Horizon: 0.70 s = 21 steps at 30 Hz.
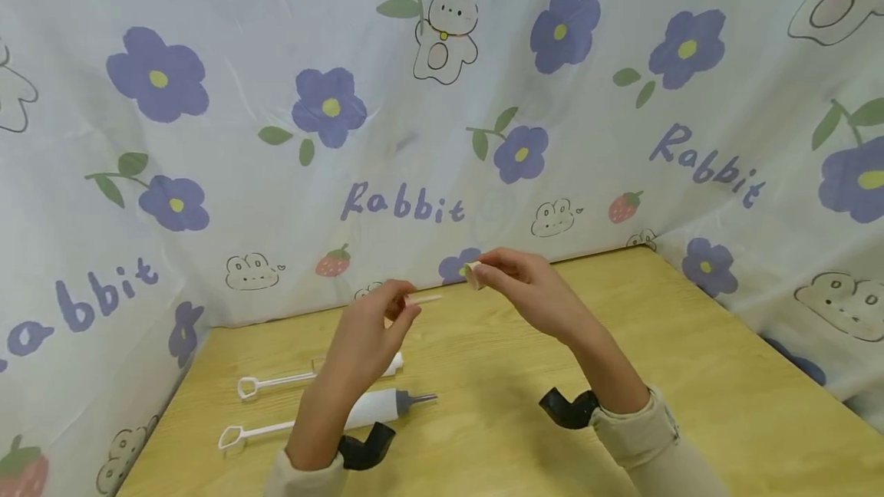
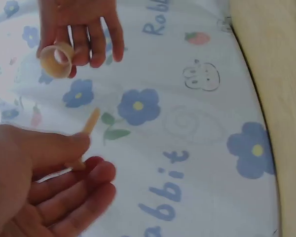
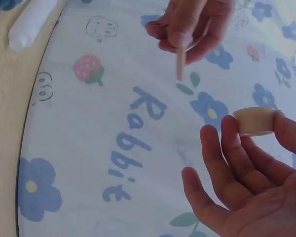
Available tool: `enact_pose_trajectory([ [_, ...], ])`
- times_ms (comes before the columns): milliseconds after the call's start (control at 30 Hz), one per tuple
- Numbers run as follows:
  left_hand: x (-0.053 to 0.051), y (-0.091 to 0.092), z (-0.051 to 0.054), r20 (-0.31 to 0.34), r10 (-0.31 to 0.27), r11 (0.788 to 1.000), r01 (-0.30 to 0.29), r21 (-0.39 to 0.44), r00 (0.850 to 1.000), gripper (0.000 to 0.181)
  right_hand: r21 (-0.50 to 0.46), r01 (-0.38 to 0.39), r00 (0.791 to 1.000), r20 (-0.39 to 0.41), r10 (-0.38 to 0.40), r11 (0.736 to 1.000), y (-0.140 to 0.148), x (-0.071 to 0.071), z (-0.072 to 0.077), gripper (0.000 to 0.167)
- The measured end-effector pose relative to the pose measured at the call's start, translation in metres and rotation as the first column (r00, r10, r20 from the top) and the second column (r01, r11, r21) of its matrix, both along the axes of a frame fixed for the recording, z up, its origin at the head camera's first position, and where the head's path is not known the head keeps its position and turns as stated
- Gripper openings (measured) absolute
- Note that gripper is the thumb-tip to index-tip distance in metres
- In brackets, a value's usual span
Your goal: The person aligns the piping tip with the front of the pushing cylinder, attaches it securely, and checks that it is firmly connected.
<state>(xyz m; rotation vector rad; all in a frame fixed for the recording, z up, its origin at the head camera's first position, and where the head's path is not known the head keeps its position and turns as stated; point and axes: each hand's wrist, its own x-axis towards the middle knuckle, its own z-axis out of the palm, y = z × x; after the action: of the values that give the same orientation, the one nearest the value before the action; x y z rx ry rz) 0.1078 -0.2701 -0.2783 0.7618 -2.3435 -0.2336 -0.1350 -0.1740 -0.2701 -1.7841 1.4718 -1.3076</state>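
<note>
My left hand (image 1: 362, 340) is raised over the table and pinches a thin, pale cream stick-like piece (image 2: 92, 122) between thumb and fingers. Its slim end points toward the other hand; the fingers partly hide its base. Facing it, my right hand (image 1: 532, 290) pinches a short cream ring-shaped piece (image 3: 255, 121) by its sides, the other fingers spread loosely. Seen in the left wrist view, the ring has a round opening. A gap separates the two pieces.
Below the left forearm lies a white tube with a grey nozzle (image 1: 376, 408) and a loop-handled rod (image 1: 258, 432). Behind it is a second white loop-handled tool (image 1: 276, 382), partly hidden. A patterned cloth (image 1: 428, 152) surrounds the wooden table (image 1: 691, 374).
</note>
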Motion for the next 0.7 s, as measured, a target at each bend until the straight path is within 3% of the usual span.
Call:
enact_pose_trajectory([
  [100,0.011,0.008,0.004,-0.153,-0.024,0.995,0.009,-0.097,0.988,0.016,-0.012,-0.018,0.999,0.036,0.019,1.0,0.004,0.01,0.002,0.033],
  [200,0.02,0.011,0.012,-0.244,-0.046,0.977,-0.007,-0.215,0.969,0.014,-0.023,-0.037,0.998,0.058,0.038,0.999,0.0,0.019,0.005,0.034],
  [300,0.026,0.012,0.015,-0.255,-0.047,0.962,-0.025,-0.273,0.966,0.015,-0.02,-0.048,0.997,0.063,0.049,0.999,-0.003,0.024,0.005,0.035],
  [400,0.024,0.012,0.013,-0.245,-0.057,0.959,-0.015,-0.282,0.968,0.016,-0.001,-0.04,0.997,0.06,0.04,0.999,-0.003,0.024,0.003,0.036],
  [700,-0.002,0.019,-0.001,-0.222,-0.084,0.974,0.033,-0.226,0.971,0.016,0.045,-0.003,0.999,0.053,0.0,0.999,0.012,0.011,-0.001,0.037],
])
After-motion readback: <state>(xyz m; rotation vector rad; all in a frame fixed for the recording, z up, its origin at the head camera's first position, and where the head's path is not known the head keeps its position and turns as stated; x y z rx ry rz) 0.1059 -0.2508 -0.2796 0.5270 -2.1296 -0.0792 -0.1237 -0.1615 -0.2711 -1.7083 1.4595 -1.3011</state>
